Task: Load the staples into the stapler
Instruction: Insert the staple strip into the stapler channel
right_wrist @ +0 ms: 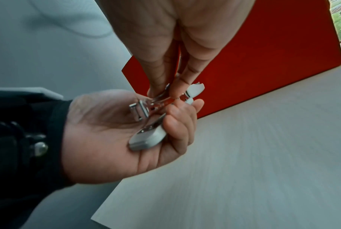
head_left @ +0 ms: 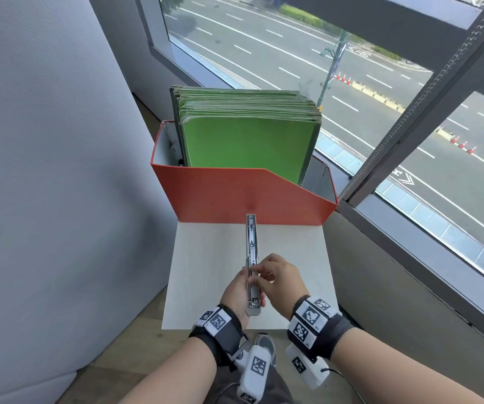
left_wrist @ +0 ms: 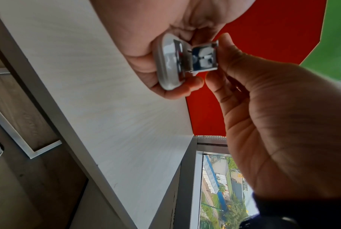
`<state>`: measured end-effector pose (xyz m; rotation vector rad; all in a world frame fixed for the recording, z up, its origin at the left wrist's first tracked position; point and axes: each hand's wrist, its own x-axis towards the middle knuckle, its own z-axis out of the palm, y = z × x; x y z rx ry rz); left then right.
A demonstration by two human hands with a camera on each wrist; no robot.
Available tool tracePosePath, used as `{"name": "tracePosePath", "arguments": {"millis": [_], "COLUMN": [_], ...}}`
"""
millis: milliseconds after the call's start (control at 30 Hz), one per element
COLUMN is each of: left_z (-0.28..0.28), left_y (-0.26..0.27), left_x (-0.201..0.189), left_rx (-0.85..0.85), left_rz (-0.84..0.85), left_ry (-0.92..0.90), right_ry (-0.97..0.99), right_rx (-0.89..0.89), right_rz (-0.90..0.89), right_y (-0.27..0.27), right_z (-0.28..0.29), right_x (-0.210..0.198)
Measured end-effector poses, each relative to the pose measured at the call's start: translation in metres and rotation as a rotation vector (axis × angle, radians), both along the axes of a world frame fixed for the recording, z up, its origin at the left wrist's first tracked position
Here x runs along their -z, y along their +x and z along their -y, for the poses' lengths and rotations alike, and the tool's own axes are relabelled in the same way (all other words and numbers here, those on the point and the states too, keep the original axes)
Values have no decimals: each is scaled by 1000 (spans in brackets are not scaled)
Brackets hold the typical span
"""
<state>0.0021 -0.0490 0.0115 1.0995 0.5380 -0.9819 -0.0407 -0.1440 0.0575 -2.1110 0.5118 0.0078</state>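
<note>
While the silver metal stapler (head_left: 252, 266) lies swung open above the desk's near edge, its top arm reaching toward the red cardboard file box (head_left: 243, 193) at the far edge, the loading step looks underway. The left hand (head_left: 236, 295) cradles the base, fingers curled round it. The right hand (head_left: 278, 277) comes in from the side, fingertips (right_wrist: 180, 86) pinching at the magazine channel; whether they hold staples I cannot tell. Next, I judge, the strip must sit straight in the channel before the top arm shuts.

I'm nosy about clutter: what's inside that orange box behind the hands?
The orange box holds a thick stack of green folders standing upright and rising above its rim. Whatever lies beneath or behind them is hidden.
</note>
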Motion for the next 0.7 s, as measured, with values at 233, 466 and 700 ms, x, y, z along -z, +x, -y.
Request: {"name": "tracePosePath", "arguments": {"millis": [233,466,700], "left_z": [0,1,-7], "left_y": [-1,-1,0], "left_x": [3,-2,1], "left_rx": [-22,-6,75], "left_rz": [-62,-82,-66], "left_ry": [18,4,65], "right_ry": [-15,-50,-88], "right_rx": [-57,-93,-256], "right_rz": [74,136,87], "right_y": [-9,-15,-30], "right_z": [-1,-1,-2], "right_x": [8,13,10]}}
